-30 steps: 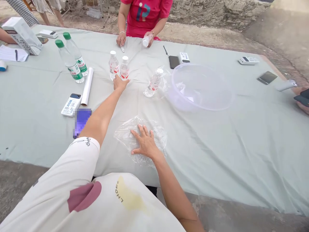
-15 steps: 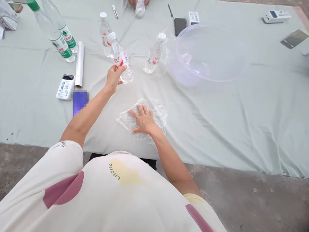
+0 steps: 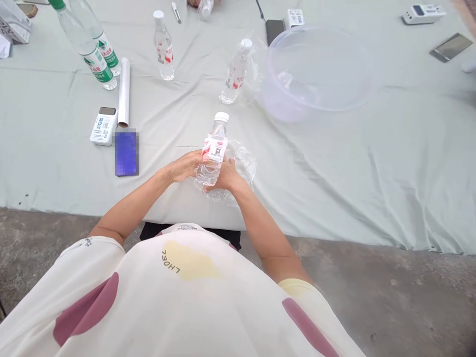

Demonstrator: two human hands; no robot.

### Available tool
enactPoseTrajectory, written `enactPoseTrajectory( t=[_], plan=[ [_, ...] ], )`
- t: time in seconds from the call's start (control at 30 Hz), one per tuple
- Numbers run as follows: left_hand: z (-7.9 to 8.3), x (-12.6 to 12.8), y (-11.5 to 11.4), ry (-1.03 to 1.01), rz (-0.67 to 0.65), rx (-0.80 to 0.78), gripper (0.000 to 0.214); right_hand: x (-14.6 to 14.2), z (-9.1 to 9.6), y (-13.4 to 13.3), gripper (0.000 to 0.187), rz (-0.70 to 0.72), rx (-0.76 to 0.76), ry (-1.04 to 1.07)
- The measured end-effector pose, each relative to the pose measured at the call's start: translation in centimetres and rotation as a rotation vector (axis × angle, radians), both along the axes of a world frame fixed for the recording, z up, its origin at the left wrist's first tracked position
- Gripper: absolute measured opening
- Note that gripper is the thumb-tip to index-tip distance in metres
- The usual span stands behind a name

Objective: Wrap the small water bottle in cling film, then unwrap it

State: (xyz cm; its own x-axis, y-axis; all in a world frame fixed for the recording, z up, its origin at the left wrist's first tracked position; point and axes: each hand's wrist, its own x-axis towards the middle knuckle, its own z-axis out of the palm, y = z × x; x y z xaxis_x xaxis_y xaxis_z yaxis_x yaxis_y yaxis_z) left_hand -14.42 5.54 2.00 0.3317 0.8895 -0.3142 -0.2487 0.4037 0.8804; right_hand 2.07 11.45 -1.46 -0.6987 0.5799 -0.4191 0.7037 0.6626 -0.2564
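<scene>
A small clear water bottle (image 3: 214, 148) with a white cap and a red-and-white label leans over the crumpled sheet of clear plastic wrap (image 3: 243, 163) near the table's front edge. My left hand (image 3: 185, 166) is closed round the bottle's lower part from the left. My right hand (image 3: 225, 176) lies under and beside the bottle's base, on the plastic wrap, fingers curled against the bottle.
On the pale green cloth (image 3: 372, 163) stand another small bottle (image 3: 164, 45), a wrapped small bottle (image 3: 234, 72), two tall green-capped bottles (image 3: 92, 54), a roll of wrap (image 3: 124, 90), a white device (image 3: 103, 125), a blurred blue card (image 3: 126, 152) and a large clear basin (image 3: 316, 69). Phones and devices lie at the far edge.
My left hand took a small bottle from the far group and brought it back over the plastic wrap. My right hand, flat on the wrap before, now meets the bottle's base.
</scene>
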Motion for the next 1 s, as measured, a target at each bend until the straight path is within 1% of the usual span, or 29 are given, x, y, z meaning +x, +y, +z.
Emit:
enactPoseTrajectory(
  t=[0.1,0.2,0.27,0.37,0.47,0.57,0.63,0.7,0.77,0.83,0.9,1.0],
  plan=[
    [-0.1,-2.1,-2.1,0.036,-0.017,-0.083,0.065,-0.4,0.9,0.6,0.122,0.015,-0.034,-0.046],
    [0.1,-3.6,-4.4,0.095,-0.046,-0.182,0.066,-0.2,1.6,1.7,0.122,0.056,-0.032,0.013],
    [0.3,-4.1,-5.8,0.121,-0.041,-0.233,0.066,-0.2,2.0,2.6,0.122,0.077,-0.038,0.056],
    [0.5,-4.6,-7.7,0.136,-0.001,-0.293,0.065,-0.6,2.4,3.9,0.108,0.038,-0.011,0.076],
    [0.4,-5.2,-9.1,0.124,0.040,-0.338,0.065,-1.6,2.3,4.7,0.089,-0.013,0.076,0.050],
    [0.8,-5.9,-10.0,0.167,0.065,-0.361,0.062,-2.3,2.0,4.9,0.080,-0.024,0.142,0.025],
    [1.5,-6.2,-10.1,0.244,0.080,-0.338,0.059,-2.6,1.9,4.8,0.081,-0.034,0.161,0.017],
    [2.7,-6.1,-9.6,0.321,0.109,-0.279,0.056,-2.6,1.9,4.6,0.084,-0.035,0.167,0.010],
    [3.9,-5.4,-8.5,0.338,0.139,-0.200,0.057,-2.6,1.8,4.4,0.086,-0.035,0.172,0.007],
    [4.7,-4.3,-7.1,0.303,0.128,-0.142,0.058,-2.6,1.6,4.3,0.086,-0.034,0.189,0.019],
    [4.6,-3.1,-5.5,0.307,0.076,-0.139,0.055,-2.6,1.4,4.3,0.081,-0.037,0.208,0.033],
    [3.1,-2.1,-3.8,0.479,0.014,-0.205,0.044,-2.4,1.3,4.2,0.069,-0.036,0.226,0.033]
  ],
)
